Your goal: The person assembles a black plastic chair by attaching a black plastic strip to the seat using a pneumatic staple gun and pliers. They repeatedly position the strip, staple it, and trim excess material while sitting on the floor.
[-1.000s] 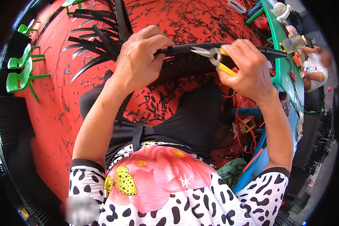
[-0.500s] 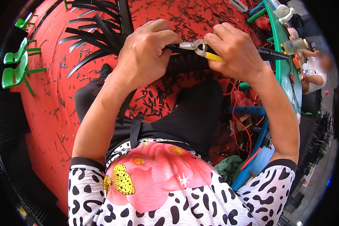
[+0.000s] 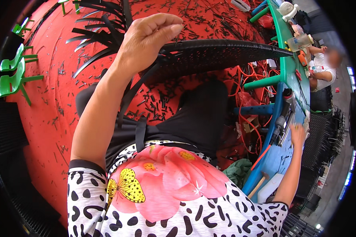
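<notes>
My left hand (image 3: 144, 43) is raised over the near-left end of a black woven panel (image 3: 209, 53), thumb and fingers pressed together; whatever lies between them, if anything, is hidden. Below that hand a loose black strip (image 3: 131, 93) hangs down toward my lap. Reaching out to the right, my right hand (image 3: 298, 135) is over a blue work surface (image 3: 283, 160). Its fingers are small and blurred, with a hint of yellow at the tips, so its grip does not show. Beside it lies a dark air tool (image 3: 280, 123) with a red hose (image 3: 261, 157).
A wooden-handled hammer (image 3: 258, 185) and a white piece (image 3: 271, 189) lie on the blue surface. Long black strips (image 3: 97, 33) fan out at the far left. A green table (image 3: 283, 39) stands right, a person (image 3: 326, 69) beyond it. Black offcuts litter the red floor (image 3: 47, 130).
My right hand has left the panel and moved down right to the blue surface; the yellow-handled pliers it held are no longer clearly visible. My left hand has risen slightly.
</notes>
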`<state>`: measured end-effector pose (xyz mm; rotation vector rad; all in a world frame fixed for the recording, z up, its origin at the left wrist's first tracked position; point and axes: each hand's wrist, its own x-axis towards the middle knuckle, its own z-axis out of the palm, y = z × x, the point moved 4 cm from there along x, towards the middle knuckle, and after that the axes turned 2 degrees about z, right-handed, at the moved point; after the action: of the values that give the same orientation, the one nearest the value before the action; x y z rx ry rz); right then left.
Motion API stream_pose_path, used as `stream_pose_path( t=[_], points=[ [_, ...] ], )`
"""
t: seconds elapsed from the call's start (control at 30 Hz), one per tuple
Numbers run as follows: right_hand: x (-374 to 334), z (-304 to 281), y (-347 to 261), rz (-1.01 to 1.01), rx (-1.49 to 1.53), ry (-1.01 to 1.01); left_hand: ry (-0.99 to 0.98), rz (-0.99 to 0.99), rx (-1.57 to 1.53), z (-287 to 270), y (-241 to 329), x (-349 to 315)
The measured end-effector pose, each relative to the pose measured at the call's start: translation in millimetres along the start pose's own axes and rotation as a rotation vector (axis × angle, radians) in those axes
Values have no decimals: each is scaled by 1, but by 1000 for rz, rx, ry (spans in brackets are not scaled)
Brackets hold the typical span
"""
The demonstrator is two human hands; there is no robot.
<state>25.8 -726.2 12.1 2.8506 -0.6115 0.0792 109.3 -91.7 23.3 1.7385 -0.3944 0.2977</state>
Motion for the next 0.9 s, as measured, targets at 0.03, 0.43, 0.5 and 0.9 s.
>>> stream_pose_path(
  t=[0.03, 0.43, 0.5, 0.9],
  points=[
    [-14, 17, 35, 86, -77, -120, 2, 9, -50, 0, -1, 0],
    [-112, -135, -399, -1301, 876, 352, -68, 11, -27, 4, 25, -9],
    [-121, -137, -451, -1342, 921, 260, -22, 87, -116, 8, 37, -16],
    [-117, -111, -430, -1035, 1528, 101, 127, 574, 612, 30, 37, -32]
  ],
)
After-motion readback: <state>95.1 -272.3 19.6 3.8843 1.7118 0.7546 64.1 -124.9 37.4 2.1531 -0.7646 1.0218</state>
